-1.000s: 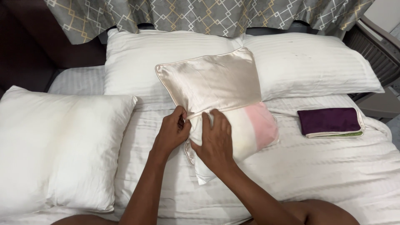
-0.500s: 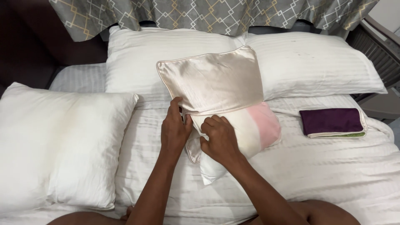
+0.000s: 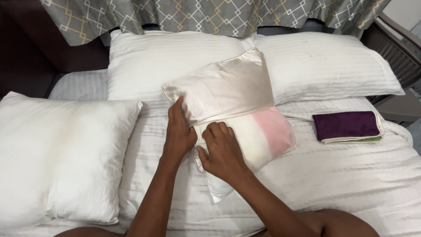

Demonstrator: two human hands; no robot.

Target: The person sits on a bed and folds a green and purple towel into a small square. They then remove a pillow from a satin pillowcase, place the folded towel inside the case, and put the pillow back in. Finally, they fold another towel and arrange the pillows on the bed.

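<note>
A small pillow (image 3: 263, 138), white with a pink end, lies in the middle of the bed. A shiny cream satin pillowcase (image 3: 223, 87) covers its upper half. My left hand (image 3: 179, 131) pinches the pillowcase's lower left edge. My right hand (image 3: 221, 151) presses on the pillow's white part just below the case's open edge, fingers curled around the fabric there. Both forearms reach in from the bottom of the view.
A big white square pillow (image 3: 61, 158) lies at the left. Two white striped pillows (image 3: 171, 61) (image 3: 320, 61) rest against the headboard. A folded purple cloth (image 3: 347, 126) sits at the right. A patterned grey curtain (image 3: 210, 15) hangs behind. The bed has a white sheet (image 3: 351, 184).
Both hands have shifted up and left along the pillowcase's open edge, and the case has slid slightly further down over the pillow.
</note>
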